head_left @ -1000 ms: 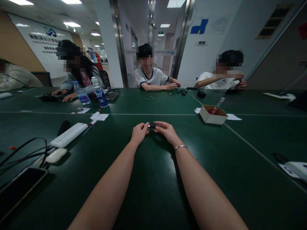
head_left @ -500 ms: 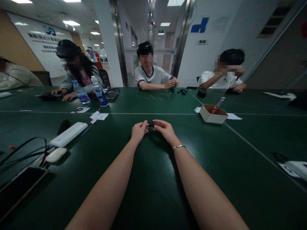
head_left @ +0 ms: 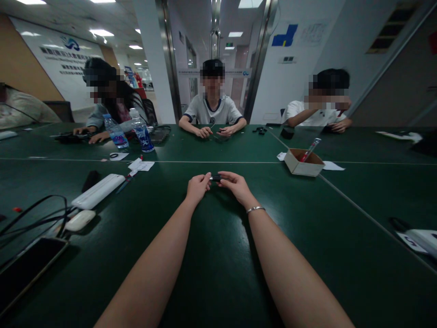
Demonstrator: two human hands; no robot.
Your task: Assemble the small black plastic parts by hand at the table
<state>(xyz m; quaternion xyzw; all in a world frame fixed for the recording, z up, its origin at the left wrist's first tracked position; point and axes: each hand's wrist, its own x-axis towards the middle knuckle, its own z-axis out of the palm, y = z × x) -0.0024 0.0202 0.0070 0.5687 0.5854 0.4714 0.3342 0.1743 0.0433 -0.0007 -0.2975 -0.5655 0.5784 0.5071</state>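
Note:
Between my two hands, just over the green table point(head_left: 218, 255), is a small dark cylinder-like piece point(head_left: 215, 178) with a shiny metal-looking end; its exact kind is too small to make out. My left hand point(head_left: 198, 187) pinches the shiny end between thumb and fingers. From the other side, the fingers of my right hand point(head_left: 235, 184) close around the black end. A silver bracelet point(head_left: 255, 209) circles my right wrist. The fingers partly cover the piece.
On the left lie a white power bank point(head_left: 99, 191), a white oval device point(head_left: 80, 220), black cables and a phone point(head_left: 34, 262). Two water bottles point(head_left: 141, 132) stand farther back. A small open box point(head_left: 302, 169) holds a red-labelled tube. Several people sit across the table.
My hands and the small piece stay almost in place. Across the table, the person in the middle has straightened and brought both hands in front, now with a thin wire-like thing.

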